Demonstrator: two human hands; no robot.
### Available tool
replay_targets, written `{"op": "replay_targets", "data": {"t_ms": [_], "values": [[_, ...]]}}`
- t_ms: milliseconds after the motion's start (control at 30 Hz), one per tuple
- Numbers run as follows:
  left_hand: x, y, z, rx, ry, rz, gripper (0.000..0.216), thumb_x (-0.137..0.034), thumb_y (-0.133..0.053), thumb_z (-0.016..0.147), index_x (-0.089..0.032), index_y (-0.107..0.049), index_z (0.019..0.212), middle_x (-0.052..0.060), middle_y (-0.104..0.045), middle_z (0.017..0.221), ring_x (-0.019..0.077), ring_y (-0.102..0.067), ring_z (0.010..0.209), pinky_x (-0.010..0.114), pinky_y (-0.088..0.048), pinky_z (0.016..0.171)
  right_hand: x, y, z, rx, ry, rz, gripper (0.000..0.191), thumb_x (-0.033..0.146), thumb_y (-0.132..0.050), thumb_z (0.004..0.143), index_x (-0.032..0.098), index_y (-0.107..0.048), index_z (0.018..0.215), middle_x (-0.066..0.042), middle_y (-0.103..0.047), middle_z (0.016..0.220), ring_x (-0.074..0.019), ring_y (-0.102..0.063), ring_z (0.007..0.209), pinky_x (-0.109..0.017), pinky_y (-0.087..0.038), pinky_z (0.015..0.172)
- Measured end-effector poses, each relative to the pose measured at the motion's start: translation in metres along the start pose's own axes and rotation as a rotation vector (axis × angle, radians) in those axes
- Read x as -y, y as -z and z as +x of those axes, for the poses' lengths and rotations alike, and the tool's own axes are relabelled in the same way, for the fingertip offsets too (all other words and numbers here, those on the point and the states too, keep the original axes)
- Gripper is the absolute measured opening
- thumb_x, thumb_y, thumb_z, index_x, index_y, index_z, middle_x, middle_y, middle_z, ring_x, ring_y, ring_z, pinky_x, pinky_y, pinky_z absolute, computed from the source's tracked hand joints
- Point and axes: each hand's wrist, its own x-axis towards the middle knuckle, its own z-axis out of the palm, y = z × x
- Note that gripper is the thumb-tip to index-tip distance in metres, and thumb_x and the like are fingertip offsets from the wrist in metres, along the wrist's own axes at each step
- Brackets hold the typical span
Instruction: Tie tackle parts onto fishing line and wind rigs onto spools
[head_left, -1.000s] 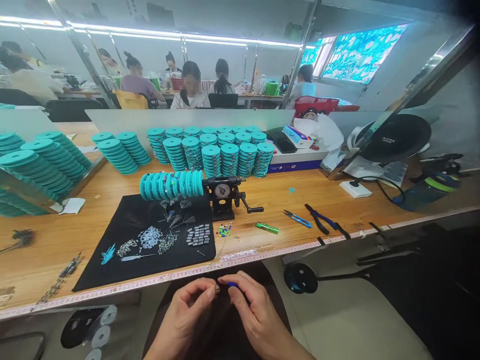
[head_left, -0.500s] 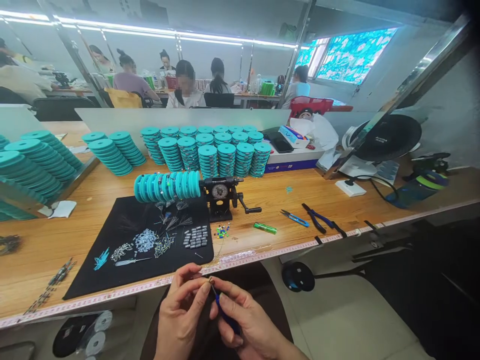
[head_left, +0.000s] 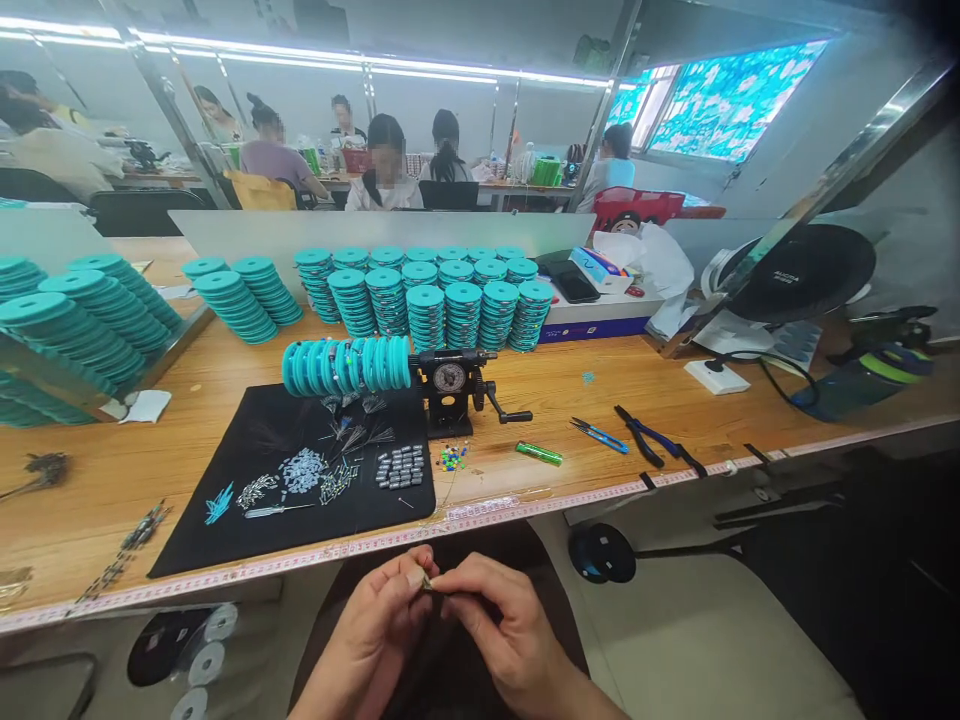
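In front of the table edge, above my lap, my left hand and my right hand meet at the fingertips. The left thumb and forefinger pinch a tiny dark piece, too small to name. My right finger and thumb close on the same spot from the other side. Beyond them lies a black mat with grey cylinders, pale blue small parts, metal pins and a small screwdriver. A hand-cranked winder carries a row of turquoise spools.
Stacked turquoise spools line the back. To the right lie colored beads, a green tube, blue snips and pliers. A measuring tape runs along the front edge. Several people sit at tables behind the divider.
The blue-handled tool seen in my right hand earlier is out of sight. My right fingers have moved up to pinch at my left fingertips. The view has shifted slightly left.
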Motion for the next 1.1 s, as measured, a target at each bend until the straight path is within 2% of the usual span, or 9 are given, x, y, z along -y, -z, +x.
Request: {"op": "replay_targets", "data": {"t_ms": [100,167,300,367,533,733,833,967,1100], "values": [[-0.002,0.004,0.000,-0.104,-0.229,0.341,0.023,-0.037,-0.075,0.072,-0.017,-0.067,0.065,0.003,-0.057,0.083,0.0177,-0.053,0.078,0.027,-0.044,0.072,0.011,0.014,0.004,0.087,0.049,-0.255,0.026,0.023,-0.050,0.097,0.025,-0.070,0.113,-0.006,-0.067,0.089,-0.0171,-0.060,0.080,-0.029,-0.043,0.072],[-0.001,0.007,0.002,-0.215,-0.454,0.640,0.021,-0.033,-0.073,0.075,-0.018,-0.066,0.061,0.005,-0.060,0.088,0.0212,-0.057,0.084,0.029,-0.045,0.076,0.011,0.012,0.005,0.052,-0.041,-0.219,0.023,0.023,-0.052,0.096,0.025,-0.072,0.109,-0.004,-0.067,0.088,-0.0167,-0.060,0.081,-0.028,-0.042,0.073],[0.008,0.016,0.006,-0.331,-1.050,1.059,0.010,-0.014,-0.074,0.071,-0.024,-0.071,0.072,0.004,-0.062,0.082,0.0222,-0.059,0.083,0.033,-0.046,0.080,-0.001,-0.010,0.006,-0.066,-0.432,0.420,0.017,0.034,-0.066,0.088,0.023,-0.070,0.101,0.003,-0.061,0.072,-0.0053,-0.043,0.050,-0.019,-0.031,0.049],[0.010,0.019,0.007,-0.320,-1.171,1.119,0.016,-0.009,-0.074,0.069,-0.024,-0.071,0.074,0.004,-0.062,0.081,0.0221,-0.060,0.084,0.034,-0.046,0.082,-0.009,-0.023,0.005,-0.111,-0.599,0.787,0.029,0.040,-0.074,0.080,0.023,-0.066,0.102,0.006,-0.057,0.069,-0.0009,-0.026,0.040,-0.017,-0.016,0.040],[0.006,0.012,0.009,-0.276,-0.632,0.806,0.018,-0.029,-0.069,0.079,-0.019,-0.066,0.063,0.006,-0.060,0.090,0.0222,-0.059,0.085,0.031,-0.046,0.075,-0.020,-0.041,0.002,-0.172,-0.569,1.004,0.039,0.043,-0.080,0.073,0.024,-0.065,0.104,0.006,-0.058,0.068,0.0006,-0.022,0.037,-0.017,-0.012,0.038],[0.001,0.005,0.007,0.041,-0.040,0.066,0.025,-0.040,-0.073,0.076,-0.016,-0.068,0.080,0.000,-0.053,0.073,0.0125,-0.047,0.061,0.028,-0.042,0.065,-0.012,-0.013,0.004,-0.084,-0.161,0.332,0.019,0.036,-0.063,0.091,0.023,-0.072,0.100,0.000,-0.061,0.070,-0.0102,-0.053,0.063,-0.022,-0.041,0.061],[-0.002,0.011,0.008,0.017,-0.077,0.148,0.027,-0.037,-0.077,0.073,-0.015,-0.063,0.063,0.003,-0.056,0.083,0.0148,-0.049,0.074,0.026,-0.041,0.071,0.001,0.009,0.008,0.053,0.013,-0.070,0.023,0.027,-0.053,0.097,0.026,-0.072,0.109,-0.003,-0.065,0.081,-0.0155,-0.059,0.077,-0.028,-0.044,0.074],[-0.006,0.015,0.011,-0.048,-0.193,0.408,0.030,-0.038,-0.074,0.074,-0.016,-0.061,0.058,0.004,-0.058,0.092,0.0210,-0.053,0.090,0.029,-0.041,0.081,0.015,0.024,0.012,0.164,0.078,-0.388,0.031,0.023,-0.045,0.099,0.030,-0.068,0.118,-0.004,-0.066,0.088,-0.0167,-0.060,0.078,-0.028,-0.042,0.069],[-0.002,0.015,0.010,-0.173,-0.533,0.869,0.017,-0.029,-0.068,0.079,-0.019,-0.065,0.066,0.005,-0.060,0.090,0.0216,-0.058,0.086,0.030,-0.044,0.078,0.012,0.013,0.012,0.077,-0.053,-0.320,0.027,0.026,-0.048,0.097,0.029,-0.071,0.111,-0.004,-0.067,0.088,-0.0168,-0.059,0.079,-0.028,-0.042,0.071]]}}
